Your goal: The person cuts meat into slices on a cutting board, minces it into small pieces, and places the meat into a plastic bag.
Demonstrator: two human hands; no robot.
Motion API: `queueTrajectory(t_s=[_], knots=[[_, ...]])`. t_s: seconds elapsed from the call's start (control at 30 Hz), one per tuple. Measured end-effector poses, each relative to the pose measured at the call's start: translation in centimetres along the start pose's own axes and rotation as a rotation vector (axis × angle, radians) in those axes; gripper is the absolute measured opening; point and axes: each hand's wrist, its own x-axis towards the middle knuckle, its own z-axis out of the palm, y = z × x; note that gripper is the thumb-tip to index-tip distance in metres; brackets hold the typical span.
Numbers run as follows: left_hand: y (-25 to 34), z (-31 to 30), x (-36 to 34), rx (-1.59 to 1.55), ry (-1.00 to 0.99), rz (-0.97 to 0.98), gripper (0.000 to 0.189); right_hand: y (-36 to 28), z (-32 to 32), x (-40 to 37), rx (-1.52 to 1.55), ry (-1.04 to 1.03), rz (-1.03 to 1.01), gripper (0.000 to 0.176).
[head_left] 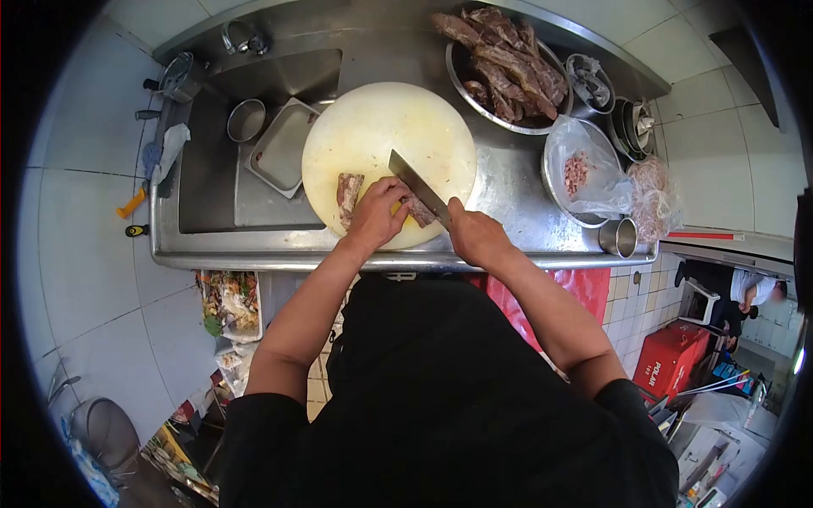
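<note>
A thick round white cutting board (381, 118) lies on the steel counter in front of me. My right hand (479, 235) is wrapped around the handle of a broad-bladed cleaver (417, 186), whose blade points away and to the left across the board. With bent fingers, my left hand (378, 213) holds a piece of meat (418, 212) beside the blade. Part of that piece is hidden behind the blade and fingers. A second piece of meat (348, 196) rests on the board, just left of my left hand.
Behind the board to the right stands a steel bowl (550, 129) heaped with large strips of meat (521, 72). A bag-lined bowl (555, 190) with small meat bits is nearer, beside a steel cup (619, 238). At left, a sink (199, 199) holds a rectangular tray (284, 148).
</note>
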Motion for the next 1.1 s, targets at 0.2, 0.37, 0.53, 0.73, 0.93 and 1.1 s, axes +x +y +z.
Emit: queueTrajectory(t_s=[0.2,0.37,0.53,0.73,0.93,1.1], knots=[[0.5,-0.4,0.0,0.002,-0.013,-0.028,0.019,-1.1,-0.5,-1.9,0.012,0.054,0.022,0.019],[0.7,-0.1,-0.4,0.026,0.034,-0.043,0.022,-1.0,-0.3,-3.9,0.059,0.047,0.001,0.015],[0.6,0.0,-0.5,0.026,0.037,-0.071,0.023,-1.2,-0.9,-3.9,0.004,-0.03,0.013,0.015],[0.7,0.2,-0.7,0.013,0.019,-0.115,0.023,-1.6,-0.3,-2.4,0.021,-0.054,0.003,0.017],[0.9,0.4,-0.7,-0.003,0.045,-0.124,0.022,-1.4,0.8,0.2,-0.001,-0.079,0.061,0.027],[0.4,0.2,-0.8,0.006,0.047,-0.064,0.019,-0.6,0.1,2.4,0.085,0.043,-0.012,0.025]])
